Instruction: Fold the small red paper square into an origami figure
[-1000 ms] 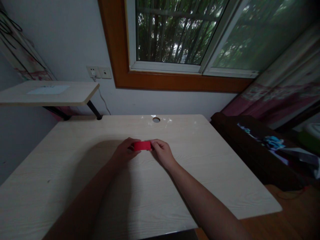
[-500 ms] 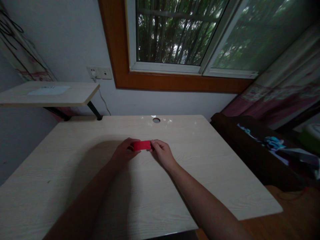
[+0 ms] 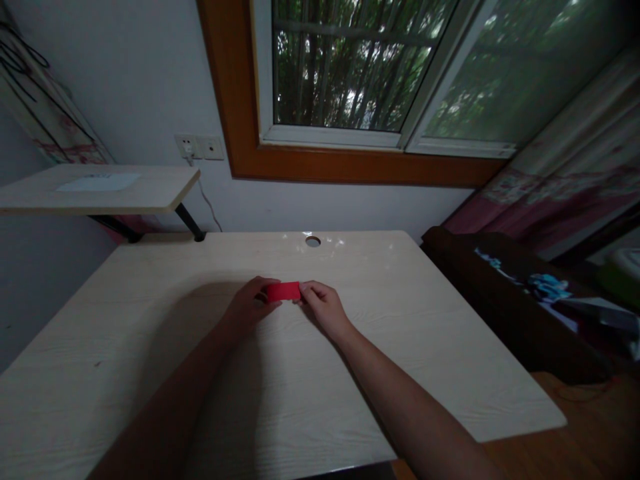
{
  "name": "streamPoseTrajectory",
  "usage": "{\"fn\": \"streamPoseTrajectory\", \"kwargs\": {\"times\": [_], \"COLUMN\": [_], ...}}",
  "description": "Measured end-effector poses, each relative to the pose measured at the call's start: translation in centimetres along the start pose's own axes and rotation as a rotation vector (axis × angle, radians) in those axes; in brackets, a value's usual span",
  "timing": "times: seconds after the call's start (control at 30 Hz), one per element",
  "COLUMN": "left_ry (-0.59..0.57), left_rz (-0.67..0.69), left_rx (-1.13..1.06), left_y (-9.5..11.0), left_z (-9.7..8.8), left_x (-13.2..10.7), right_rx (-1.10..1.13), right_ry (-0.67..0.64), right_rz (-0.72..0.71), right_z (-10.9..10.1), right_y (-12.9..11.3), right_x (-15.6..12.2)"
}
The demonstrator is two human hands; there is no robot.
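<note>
Although hardly anything has changed over the last second, the red strip (image 3: pixel 283 291) looks steady to me, on the near side of the round hole (image 3: pixel 313 241) in the desk (image 3: pixel 390 287) and slightly left of it. The left hand (image 3: pixel 250 300) grips one end, the right hand (image 3: pixel 323 303) pinches the other; the work seems paused, I'd judge.

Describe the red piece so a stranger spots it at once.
On the pale desk below the window, look between the left hand and the right hand. Held there is the red piece, a short band, its vivid colour standing out against the pale desk.
</note>
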State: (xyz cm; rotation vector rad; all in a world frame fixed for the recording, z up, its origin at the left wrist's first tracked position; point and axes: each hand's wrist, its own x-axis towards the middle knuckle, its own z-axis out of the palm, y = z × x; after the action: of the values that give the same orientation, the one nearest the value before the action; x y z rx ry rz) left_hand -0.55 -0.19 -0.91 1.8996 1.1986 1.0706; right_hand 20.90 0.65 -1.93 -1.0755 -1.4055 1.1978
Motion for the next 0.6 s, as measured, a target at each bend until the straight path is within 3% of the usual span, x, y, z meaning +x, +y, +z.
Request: {"fn": "streamPoseTrajectory", "kwargs": {"times": [0.6], "left_ry": [-0.001], "left_rz": [-0.079], "left_rx": [-0.044], "left_y": [0.13], "left_z": [0.08], "left_x": [-0.05], "right_rx": [-0.108], "right_ry": [0.028], "right_rz": [-0.071], "right_z": [0.01], "right_y": [0.41], "right_x": [0.02]}}
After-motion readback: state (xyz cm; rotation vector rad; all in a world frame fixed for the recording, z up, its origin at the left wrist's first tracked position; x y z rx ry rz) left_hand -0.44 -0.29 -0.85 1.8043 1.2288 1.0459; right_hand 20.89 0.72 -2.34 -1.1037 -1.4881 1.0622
